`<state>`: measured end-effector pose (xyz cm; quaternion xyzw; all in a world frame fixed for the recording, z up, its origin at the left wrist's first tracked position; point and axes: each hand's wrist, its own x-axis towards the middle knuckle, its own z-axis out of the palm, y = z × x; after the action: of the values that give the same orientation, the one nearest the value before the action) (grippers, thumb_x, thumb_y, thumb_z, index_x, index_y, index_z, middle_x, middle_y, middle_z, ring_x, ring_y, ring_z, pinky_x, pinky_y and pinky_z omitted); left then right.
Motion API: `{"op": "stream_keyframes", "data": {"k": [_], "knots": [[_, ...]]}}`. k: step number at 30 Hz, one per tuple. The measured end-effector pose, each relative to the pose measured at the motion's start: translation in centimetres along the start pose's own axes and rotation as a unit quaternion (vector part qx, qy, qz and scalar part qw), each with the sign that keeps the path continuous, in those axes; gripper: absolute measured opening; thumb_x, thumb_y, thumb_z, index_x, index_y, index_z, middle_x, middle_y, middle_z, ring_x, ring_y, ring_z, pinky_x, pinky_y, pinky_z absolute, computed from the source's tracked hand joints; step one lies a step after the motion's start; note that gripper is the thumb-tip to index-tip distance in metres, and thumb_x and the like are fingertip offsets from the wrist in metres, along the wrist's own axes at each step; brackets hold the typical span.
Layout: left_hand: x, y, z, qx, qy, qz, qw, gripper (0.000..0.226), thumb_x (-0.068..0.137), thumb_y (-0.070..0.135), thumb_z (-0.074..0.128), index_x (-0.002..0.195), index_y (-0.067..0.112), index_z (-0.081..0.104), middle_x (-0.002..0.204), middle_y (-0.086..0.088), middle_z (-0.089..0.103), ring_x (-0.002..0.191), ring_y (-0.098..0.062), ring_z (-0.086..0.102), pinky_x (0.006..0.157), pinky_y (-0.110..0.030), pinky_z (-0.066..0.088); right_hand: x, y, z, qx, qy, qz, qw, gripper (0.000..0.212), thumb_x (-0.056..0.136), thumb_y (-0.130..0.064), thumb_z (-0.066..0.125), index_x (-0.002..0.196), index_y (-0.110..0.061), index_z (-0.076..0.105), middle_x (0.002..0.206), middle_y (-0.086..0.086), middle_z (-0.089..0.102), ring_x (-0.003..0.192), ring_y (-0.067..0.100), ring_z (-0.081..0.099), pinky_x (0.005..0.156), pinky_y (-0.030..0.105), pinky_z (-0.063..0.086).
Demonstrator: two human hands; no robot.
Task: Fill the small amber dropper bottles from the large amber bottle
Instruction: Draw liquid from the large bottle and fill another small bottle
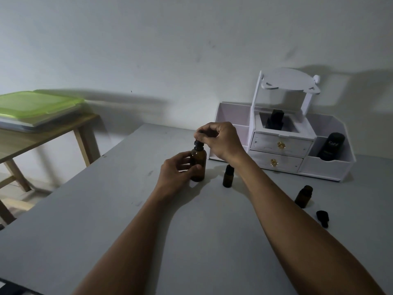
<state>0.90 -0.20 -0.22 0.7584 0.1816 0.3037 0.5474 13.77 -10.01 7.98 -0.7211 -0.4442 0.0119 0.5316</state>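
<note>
The large amber bottle (199,160) stands upright on the grey table (106,209). My left hand (176,173) grips its body from the left. My right hand (219,139) is above it, fingers pinched on its black dropper cap (198,144). A small amber bottle (228,176) with a dark top stands just right of the large one. Another small amber bottle (304,196) stands uncapped further right, near my right forearm. A black dropper cap (322,218) lies on the table in front of it.
A white desk organiser (282,145) with two drawers stands at the back right, holding a black tube (330,146) and a dark item in its top well. A wooden side table (42,141) with a green-lidded box (38,105) is at the left.
</note>
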Motion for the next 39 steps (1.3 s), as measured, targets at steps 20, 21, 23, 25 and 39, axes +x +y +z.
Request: {"op": "stream_keyframes", "data": {"k": [20, 21, 23, 25, 39], "knots": [[-1.3, 2.0, 1.3, 0.083, 0.194, 0.136, 0.968, 0.06, 0.078, 0.04, 0.08, 0.133, 0.026, 0.057, 0.122, 0.008, 0.065, 0.111, -0.006, 0.061, 0.086, -0.023, 0.051, -0.8, -7.5, -8.8, 0.143, 0.118, -0.03, 0.982, 0.017, 0.087, -0.018, 0.076, 0.099, -0.007, 0.075, 0.085, 0.006, 0.077, 0.077, 0.013, 0.076, 0.074, 0.032, 0.063], [-1.8, 2.7, 1.7, 0.075, 0.218, 0.16, 0.96, 0.053, 0.08, 0.036, 0.079, 0.128, 0.025, 0.06, 0.117, 0.007, 0.068, 0.108, -0.006, 0.063, 0.084, -0.023, 0.052, -1.2, -7.3, -9.7, 0.146, 0.128, -0.028, 0.981, 0.016, 0.087, -0.018, 0.076, 0.099, -0.007, 0.076, 0.082, 0.003, 0.077, 0.076, 0.012, 0.075, 0.073, 0.031, 0.063], [-3.1, 4.5, 2.9, 0.056, 0.234, 0.2, 0.95, 0.035, 0.082, 0.025, 0.078, 0.115, 0.02, 0.066, 0.1, 0.007, 0.071, 0.094, -0.005, 0.068, 0.08, -0.021, 0.053, -2.2, -6.8, -11.5, 0.129, 0.141, -0.026, 0.981, 0.012, 0.087, -0.02, 0.076, 0.096, -0.011, 0.077, 0.076, -0.006, 0.077, 0.076, 0.008, 0.075, 0.072, 0.028, 0.061], [-4.6, 5.9, 4.5, 0.03, 0.204, 0.209, 0.956, 0.022, 0.084, 0.017, 0.078, 0.104, 0.017, 0.069, 0.086, 0.006, 0.072, 0.078, -0.006, 0.069, 0.075, -0.016, 0.054, -3.2, -6.0, -13.0, 0.1, 0.143, -0.019, 0.984, 0.003, 0.088, -0.021, 0.075, 0.09, -0.019, 0.076, 0.072, -0.013, 0.076, 0.073, 0.001, 0.072, 0.073, 0.026, 0.06], [-4.6, 5.2, 14.1, 0.067, -0.099, -0.043, 0.992, 0.068, 0.084, 0.024, 0.078, 0.144, 0.014, 0.049, 0.145, -0.004, 0.056, 0.127, -0.018, 0.057, 0.105, -0.031, 0.047, -5.4, -0.6, -17.0, 0.019, 0.089, 0.079, 0.993, 0.011, 0.08, -0.017, 0.08, 0.091, -0.017, 0.078, 0.088, -0.002, 0.077, 0.076, 0.004, 0.074, 0.082, 0.041, 0.061]]}}
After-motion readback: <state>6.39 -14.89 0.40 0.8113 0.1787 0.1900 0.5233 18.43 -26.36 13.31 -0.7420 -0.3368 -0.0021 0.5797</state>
